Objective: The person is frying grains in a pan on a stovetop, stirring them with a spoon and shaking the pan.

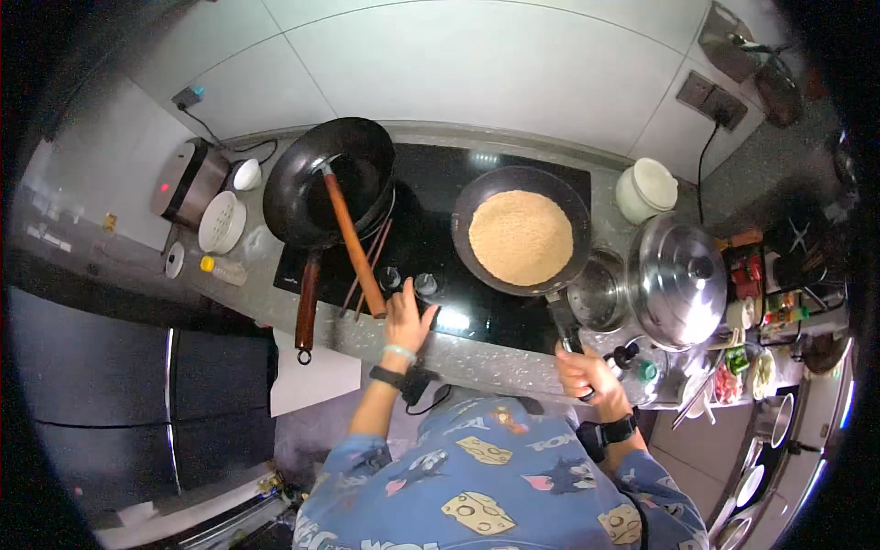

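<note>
My right hand (588, 375) grips the black handle of a dark frying pan (474, 258), in which lies a round, tan, grainy layer of food (521, 237). The pan is on the right side of a black glass cooktop (430, 179). My left hand (408, 320) has its fingers spread at the cooktop's front edge, near two round control knobs (426, 283). Beside it is the wooden handle of a utensil (350, 240) that rests in a black wok (292, 185). A pair of chopsticks (371, 268) lies just right of the wok.
Right of the pan are a domed steel lid (677, 275), a steel bowl (598, 295), a lidded white pot (646, 191) and bottles (646, 371). At the left stand a perforated white container (223, 221), a yellow-capped bottle (223, 269) and a metallic appliance (189, 182).
</note>
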The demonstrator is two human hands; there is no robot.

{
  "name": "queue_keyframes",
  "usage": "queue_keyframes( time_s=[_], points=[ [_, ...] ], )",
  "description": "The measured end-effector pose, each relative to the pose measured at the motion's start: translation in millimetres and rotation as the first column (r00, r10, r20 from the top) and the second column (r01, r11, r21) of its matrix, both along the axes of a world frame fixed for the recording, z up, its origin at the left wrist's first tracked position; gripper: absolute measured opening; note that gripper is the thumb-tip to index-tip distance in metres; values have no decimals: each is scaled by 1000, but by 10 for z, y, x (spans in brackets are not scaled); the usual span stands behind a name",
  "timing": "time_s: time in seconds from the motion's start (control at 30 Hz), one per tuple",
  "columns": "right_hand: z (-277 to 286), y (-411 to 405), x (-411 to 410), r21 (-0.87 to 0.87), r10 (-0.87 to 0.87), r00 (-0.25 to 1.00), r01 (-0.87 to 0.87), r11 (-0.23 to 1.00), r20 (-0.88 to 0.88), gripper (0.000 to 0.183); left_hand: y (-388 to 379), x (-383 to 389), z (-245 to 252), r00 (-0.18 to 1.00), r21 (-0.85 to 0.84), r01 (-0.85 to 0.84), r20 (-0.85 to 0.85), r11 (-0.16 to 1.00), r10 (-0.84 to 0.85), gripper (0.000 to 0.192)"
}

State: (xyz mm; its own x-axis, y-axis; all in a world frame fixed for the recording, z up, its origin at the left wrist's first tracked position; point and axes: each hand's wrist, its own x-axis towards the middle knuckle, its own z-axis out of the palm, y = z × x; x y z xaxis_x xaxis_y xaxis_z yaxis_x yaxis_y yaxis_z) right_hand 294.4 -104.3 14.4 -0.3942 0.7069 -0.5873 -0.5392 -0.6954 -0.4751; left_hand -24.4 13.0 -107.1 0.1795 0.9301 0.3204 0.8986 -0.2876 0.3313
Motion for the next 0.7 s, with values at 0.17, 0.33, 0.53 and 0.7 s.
queue_keyframes(
  time_s=[0.17,0.33,0.53,0.7],
  points=[
    [32,35,-20,-22,35,999,-35,999,-10,21,291,122,-40,981,-120,-102,-178,987,80,60],
    [50,-88,61,9,-9,1000,9,1000,-8,12,371,-8,39,911,-162,155,-357,974,-205,52],
    [112,-137,65,8,-34,999,34,999,6,10,443,-68,8,842,-211,209,-458,955,-286,45],
    [75,-139,111,30,-35,999,36,999,-11,10,511,140,-141,796,-144,37,-593,989,-116,49]
  ],
)
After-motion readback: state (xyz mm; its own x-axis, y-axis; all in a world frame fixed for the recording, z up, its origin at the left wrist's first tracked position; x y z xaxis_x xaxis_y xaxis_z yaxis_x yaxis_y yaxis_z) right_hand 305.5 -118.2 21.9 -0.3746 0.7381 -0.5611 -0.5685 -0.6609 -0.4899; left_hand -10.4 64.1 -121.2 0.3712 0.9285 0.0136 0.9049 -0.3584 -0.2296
